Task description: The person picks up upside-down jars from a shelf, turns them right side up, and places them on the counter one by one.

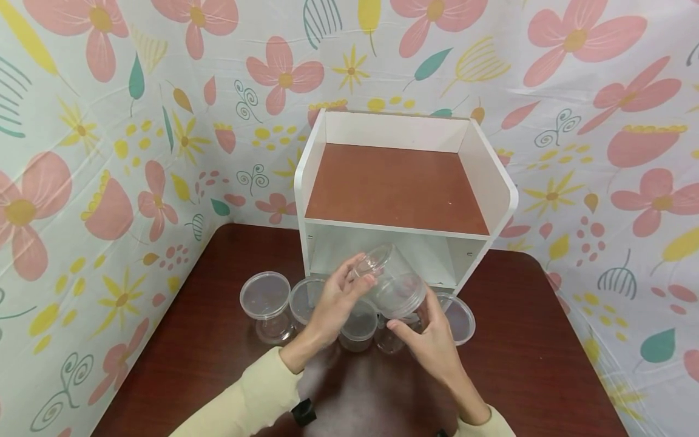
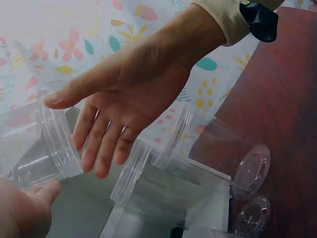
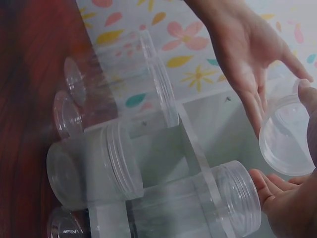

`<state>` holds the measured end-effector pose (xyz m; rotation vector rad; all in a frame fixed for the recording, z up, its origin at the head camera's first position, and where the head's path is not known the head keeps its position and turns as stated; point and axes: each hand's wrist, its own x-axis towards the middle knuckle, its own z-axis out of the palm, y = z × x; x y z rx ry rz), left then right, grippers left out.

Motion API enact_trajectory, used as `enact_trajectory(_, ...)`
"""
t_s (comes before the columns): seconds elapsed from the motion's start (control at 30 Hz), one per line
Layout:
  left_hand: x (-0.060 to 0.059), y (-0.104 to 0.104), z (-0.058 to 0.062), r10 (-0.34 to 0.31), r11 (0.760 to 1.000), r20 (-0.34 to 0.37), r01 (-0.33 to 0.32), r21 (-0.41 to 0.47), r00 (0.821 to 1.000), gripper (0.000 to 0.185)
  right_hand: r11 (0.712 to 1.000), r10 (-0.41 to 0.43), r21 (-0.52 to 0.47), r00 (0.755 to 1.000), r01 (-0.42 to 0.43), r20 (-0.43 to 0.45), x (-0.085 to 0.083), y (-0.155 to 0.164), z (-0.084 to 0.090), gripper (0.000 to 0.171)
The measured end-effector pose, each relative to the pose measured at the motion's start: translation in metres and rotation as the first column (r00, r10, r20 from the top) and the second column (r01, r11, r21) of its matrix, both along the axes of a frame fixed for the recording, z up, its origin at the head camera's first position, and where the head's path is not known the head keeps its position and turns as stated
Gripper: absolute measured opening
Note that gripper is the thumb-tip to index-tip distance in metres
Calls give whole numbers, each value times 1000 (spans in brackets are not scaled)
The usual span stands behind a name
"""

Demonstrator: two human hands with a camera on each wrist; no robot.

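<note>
A clear plastic jar (image 1: pixel 390 276) with a ribbed, translucent lid (image 1: pixel 403 298) is held tilted in front of the white shelf, base up and lid end down. My left hand (image 1: pixel 340 294) grips the jar near its base, thumb (image 1: pixel 364 283) on the near side. Around the lid end curls my right hand (image 1: pixel 434 343), thumb and fingers on opposite sides. In the left wrist view the right hand (image 2: pixel 133 89) shows palm-side at the lid. The right wrist view has the left hand (image 3: pixel 242 54) beside the jar (image 3: pixel 287 131).
Several similar lidded jars stand in a row on the dark red-brown table (image 1: pixel 524 364), one at the left end (image 1: pixel 264 297), another at the right (image 1: pixel 460 318). Behind them is a white shelf unit (image 1: pixel 494 176) with a brown upper board (image 1: pixel 398 185). Floral cloth (image 1: pixel 349 54) hangs around.
</note>
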<state>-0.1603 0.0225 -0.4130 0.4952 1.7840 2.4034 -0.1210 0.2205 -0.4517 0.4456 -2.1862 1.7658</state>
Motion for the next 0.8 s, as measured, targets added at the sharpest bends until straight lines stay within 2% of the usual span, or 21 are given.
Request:
enact_trajectory(0.17,1,3,-1,-7,1000,2,7,24,1000,72,1000,-12,-20,1000,12,9,0,-3,1,84)
enact_trajectory(0.3,1,3,-3,-10,1000,0,10,2,1000,71,999,-14,-39,1000,14,10,-1,-4,1,81)
enact_trajectory(0.4,1,1,-4,-2,998,-2,2,-67,1000,71,998,-15,-60,1000,16,10,-1,-5,1,80)
enact_trajectory(0.57,2,-5,-3,6,979,-13,-8,-203,1000,72,994,-11,-107,1000,12,14,0,-6,2,79)
enact_trajectory(0.73,1,-13,1,-20,966,-35,10,-258,999,71,984,25,-175,1000,-27,-12,2,-3,2,78)
enact_trajectory(0.8,1,-17,3,-9,964,-39,-1,-268,999,68,980,37,-197,999,-42,-29,3,-1,2,78)
